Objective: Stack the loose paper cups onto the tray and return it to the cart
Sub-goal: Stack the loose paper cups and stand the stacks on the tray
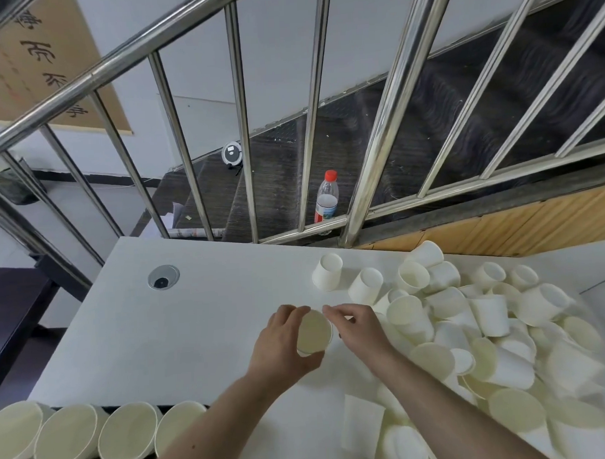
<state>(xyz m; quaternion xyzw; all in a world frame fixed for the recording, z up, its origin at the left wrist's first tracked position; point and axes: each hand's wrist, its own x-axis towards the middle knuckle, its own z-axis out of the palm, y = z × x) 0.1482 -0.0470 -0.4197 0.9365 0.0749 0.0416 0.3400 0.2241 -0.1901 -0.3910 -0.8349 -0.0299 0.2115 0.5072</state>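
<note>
A white paper cup point(313, 332) stands mouth-up above the white table point(181, 329), and my left hand point(281, 343) grips its side. My right hand point(357, 325) is at the cup's right rim with fingertips curled toward it; whether they pinch the rim is unclear. A large heap of loose paper cups point(486, 332) covers the table's right half. Two cups, one point(327, 271) and another point(366, 285), lie apart at the heap's far left edge. Rows of stacked cups lying on their sides point(95, 435) show at the bottom left, mouths toward me. No tray or cart is visible.
A steel stair railing point(242, 128) runs along the table's far edge. Beyond it a water bottle with a red cap point(326, 197) stands on dark stairs. A round cable grommet point(163, 277) is set in the table's far left. A dark desk point(12, 308) lies at left.
</note>
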